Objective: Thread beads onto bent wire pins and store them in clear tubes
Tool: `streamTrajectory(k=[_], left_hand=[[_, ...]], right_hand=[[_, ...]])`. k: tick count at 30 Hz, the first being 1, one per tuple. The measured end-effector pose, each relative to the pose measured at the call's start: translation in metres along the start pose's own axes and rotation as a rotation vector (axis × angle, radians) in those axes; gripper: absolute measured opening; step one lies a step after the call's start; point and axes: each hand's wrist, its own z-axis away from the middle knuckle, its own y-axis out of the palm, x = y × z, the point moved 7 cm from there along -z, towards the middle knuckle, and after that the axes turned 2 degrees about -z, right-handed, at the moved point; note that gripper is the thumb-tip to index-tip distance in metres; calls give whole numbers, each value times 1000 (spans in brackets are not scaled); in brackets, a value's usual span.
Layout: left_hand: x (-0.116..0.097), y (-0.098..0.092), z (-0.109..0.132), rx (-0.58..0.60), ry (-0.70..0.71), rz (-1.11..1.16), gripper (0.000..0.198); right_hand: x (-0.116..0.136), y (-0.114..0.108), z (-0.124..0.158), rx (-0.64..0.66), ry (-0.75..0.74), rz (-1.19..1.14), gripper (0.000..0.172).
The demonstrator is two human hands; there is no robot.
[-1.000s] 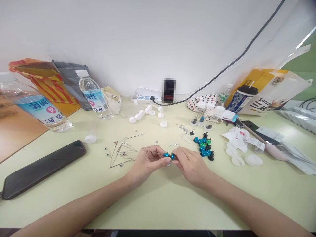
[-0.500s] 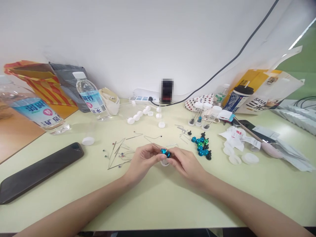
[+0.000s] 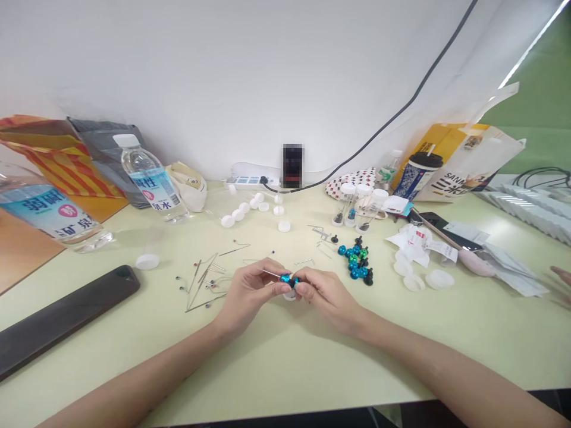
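We pinch a blue piece [image 3: 285,278] with left hand [image 3: 248,291] and right hand [image 3: 329,294], apparently adjusting it; the next move needs steadiness.

There are two foreground hands [image 3: 250,291], three clustered tubes [image 3: 351,211] and one lidded cup [image 3: 417,178].

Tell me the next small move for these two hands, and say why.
I would ease the right hand back slightly while the left hand holds steady. Both hands' fingertips crowd around the small blue piece, hiding part of it. A thin metal rod points toward it, but I can't tell whether they join, so a clearer view would probably help.
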Motion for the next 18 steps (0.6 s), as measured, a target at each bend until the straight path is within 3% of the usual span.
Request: streamTrajectory(k=[8,12,16,18], left_hand=[[0,-1,0,71,-14,-62,9],[6,2,-1,99,-84,-3,10],[5,-3,-8,77,-79,56,15],[2,-4,-12,144,-69,31,19]], right_hand=[[-6,12,3,88,62,-171,43],[-4,5,2,98,80,-89,42],[3,-22,0,-64,-2,186,34],[9,-37,-1,-189,-49,266,24]])
